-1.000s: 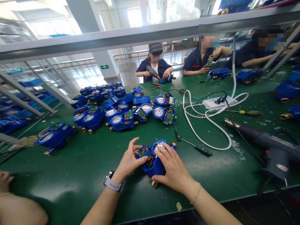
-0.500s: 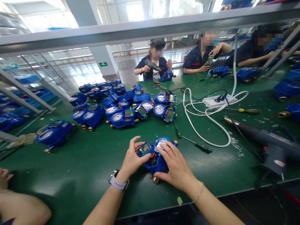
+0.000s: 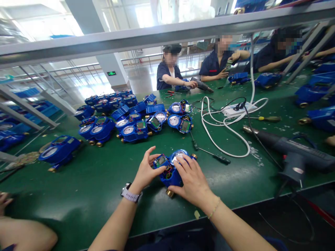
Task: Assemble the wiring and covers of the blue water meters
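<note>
Head view: a green workbench (image 3: 104, 209) fills most of the scene, with a pale metal beam (image 3: 157, 33) crossing above it; on the far side sit co-workers in dark blue, one in a dark cap (image 3: 172, 48) with a hand on a dark tool (image 3: 202, 85); another person's bare arm (image 3: 26, 230) shows at the lower left. Blue meters (image 3: 134, 134) with round dials stand clustered left of centre; a heat gun (image 3: 295, 151) lies at the right, near a looped white cable (image 3: 239, 156) and a power strip (image 3: 230, 111).

Near the bench's front edge, at centre, is the blue meter (image 3: 171, 180) being handled, between both hands; the right hand (image 3: 194, 180) lies over its dial, fingers slightly spread, thumb by the near brass fitting (image 3: 170, 193); the left hand (image 3: 147, 170) holds a small display module (image 3: 161, 160) at the meter's left, thumb at the near edge, fingers curled at the far edge, forefinger raised; a dark-handled screwdriver (image 3: 221, 159) lies beyond the right hand; smaller are the left wrist's watch (image 3: 130, 196), the right wrist's thin bracelet (image 3: 215, 208) and a yellowish scrap (image 3: 196, 214).
</note>
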A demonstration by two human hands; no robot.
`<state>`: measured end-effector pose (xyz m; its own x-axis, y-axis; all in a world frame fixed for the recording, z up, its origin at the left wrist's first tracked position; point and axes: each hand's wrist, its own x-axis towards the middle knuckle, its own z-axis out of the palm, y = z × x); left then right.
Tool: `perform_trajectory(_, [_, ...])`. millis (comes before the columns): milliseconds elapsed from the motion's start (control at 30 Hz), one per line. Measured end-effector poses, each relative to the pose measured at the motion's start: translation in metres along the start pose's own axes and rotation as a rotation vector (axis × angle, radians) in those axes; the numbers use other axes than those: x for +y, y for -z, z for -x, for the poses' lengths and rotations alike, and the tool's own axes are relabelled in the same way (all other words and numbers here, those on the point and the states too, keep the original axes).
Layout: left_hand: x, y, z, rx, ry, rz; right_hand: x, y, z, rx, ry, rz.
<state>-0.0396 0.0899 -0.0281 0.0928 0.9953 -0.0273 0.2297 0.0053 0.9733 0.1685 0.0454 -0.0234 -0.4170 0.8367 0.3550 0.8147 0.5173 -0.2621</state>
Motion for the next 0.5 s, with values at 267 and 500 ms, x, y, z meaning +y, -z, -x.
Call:
perform_trajectory(267, [-0.017, 0.01, -0.008, -0.101, 0.059, 0.229, -0.009, 0.005, -0.018, -0.063, 0.03, 0.018])
perform_trajectory(500, [-0.004, 0.008, 0.007, -0.04, -0.148, -0.092, -0.014, 0.009, -0.023, -0.076, 0.004, 0.054])
